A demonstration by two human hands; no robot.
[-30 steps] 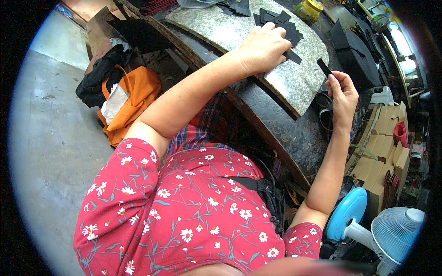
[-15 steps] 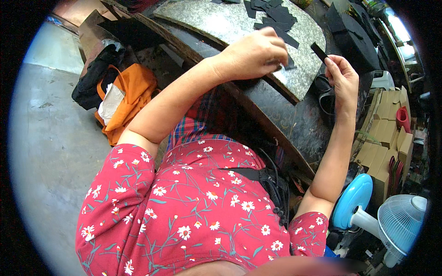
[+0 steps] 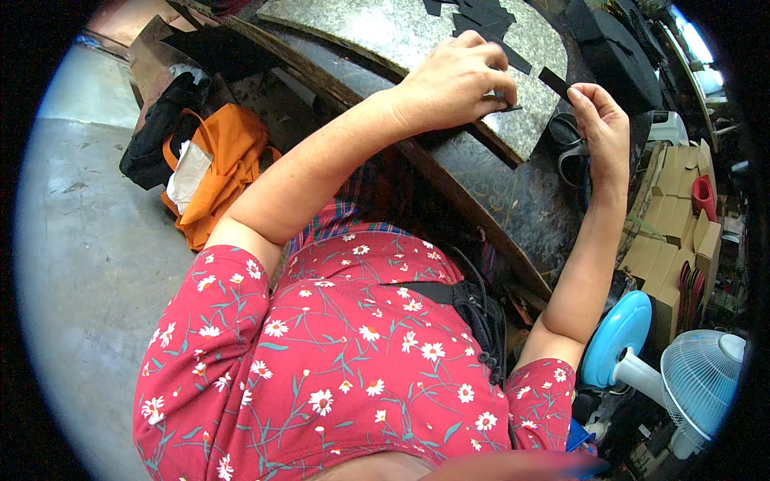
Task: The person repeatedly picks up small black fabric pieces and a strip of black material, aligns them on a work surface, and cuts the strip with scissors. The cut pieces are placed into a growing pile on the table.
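My left hand (image 3: 461, 80) is over the right part of a speckled grey board (image 3: 361, 32), fingers curled in a pinch. A thin black strip (image 3: 511, 109), seen nearly edge-on, shows at its fingertips. My right hand (image 3: 603, 128), just past the board's right edge, pinches one end of another black strip (image 3: 553, 82) between thumb and fingers. That strip points up and left, toward the board. Several flat black pieces (image 3: 485, 22) lie overlapping on the board beyond my left hand.
The board rests on a dark table (image 3: 497, 184). To the right are a large black bundle (image 3: 613, 60), cardboard boxes (image 3: 662, 232) and a blue-and-white fan (image 3: 698, 377). An orange bag (image 3: 233, 152) and a black bag (image 3: 156, 132) sit at the left above the grey floor (image 3: 80, 280).
My left hand has shifted slightly right, and a black strip now shows at its fingertips. The right hand stays nearly in place with its strip. The view has shifted a little.
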